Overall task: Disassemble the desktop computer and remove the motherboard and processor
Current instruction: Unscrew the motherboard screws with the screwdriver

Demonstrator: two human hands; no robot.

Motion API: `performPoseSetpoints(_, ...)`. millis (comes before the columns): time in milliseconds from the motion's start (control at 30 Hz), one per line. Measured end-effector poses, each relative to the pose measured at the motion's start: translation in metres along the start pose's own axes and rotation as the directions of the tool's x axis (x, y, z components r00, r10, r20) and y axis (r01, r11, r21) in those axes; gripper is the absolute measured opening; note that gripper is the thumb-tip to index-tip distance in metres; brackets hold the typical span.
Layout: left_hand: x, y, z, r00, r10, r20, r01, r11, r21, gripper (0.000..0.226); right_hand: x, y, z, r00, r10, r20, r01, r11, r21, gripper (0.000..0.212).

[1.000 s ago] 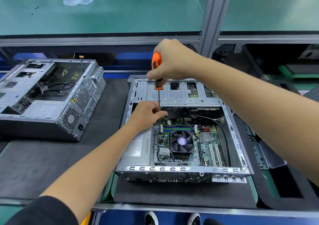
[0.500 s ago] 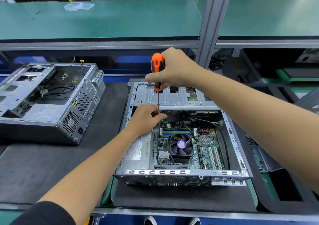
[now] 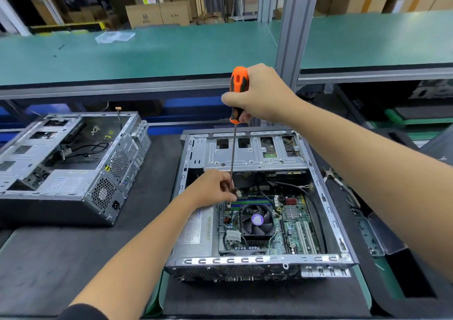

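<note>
A person's right hand (image 3: 263, 94) gripped the orange handle of a long screwdriver (image 3: 238, 94), fingers curled round it, while the left hand (image 3: 210, 188) pinched the thin shaft low down, just above the motherboard (image 3: 291, 221). The open desktop computer (image 3: 259, 204) lay on its side on the dark surface (image 3: 61, 258), its motherboard and fan-topped processor cooler (image 3: 257, 219) exposed inside; the processor itself stayed hidden beneath the cooler. The screwdriver's tip sat behind the left fingers and could not be made out. A second opened case (image 3: 66, 167) (cut off at the frame's left edge) lay well apart. Compared with half a second earlier, the right hand had risen, showing more of the shaft.
</note>
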State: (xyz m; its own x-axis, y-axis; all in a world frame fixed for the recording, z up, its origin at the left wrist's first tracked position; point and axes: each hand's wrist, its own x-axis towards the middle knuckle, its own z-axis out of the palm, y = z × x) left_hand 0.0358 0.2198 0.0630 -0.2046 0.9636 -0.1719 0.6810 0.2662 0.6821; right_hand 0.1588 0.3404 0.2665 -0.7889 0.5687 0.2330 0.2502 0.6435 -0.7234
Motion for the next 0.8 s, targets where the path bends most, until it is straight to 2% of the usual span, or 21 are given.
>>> performPoseSetpoints(100,0.003,0.002,-0.001,0.991,-0.052,0.123,0.046,0.998,0.049,0.022,-0.001,0.002,-0.010,0.999,0.004,-0.036,-0.004,1.000,0.012,0.031)
performPoseSetpoints(200,0.006,0.004,-0.001,0.981,-0.095,0.171,0.085,0.994,0.064,0.019,-0.004,0.007,-0.017,0.999,0.013,-0.050,-0.012,0.999,0.032,0.028)
performPoseSetpoints(567,0.008,0.010,-0.002,0.964,-0.164,0.207,0.154,0.986,0.065,0.018,-0.010,0.020,-0.035,0.996,0.027,-0.086,-0.016,0.992,0.126,0.022)
performPoseSetpoints(800,0.007,0.010,-0.003,0.961,-0.171,0.216,0.185,0.982,-0.046,0.002,-0.013,0.021,-0.039,0.994,0.001,-0.109,0.014,0.990,0.137,0.024)
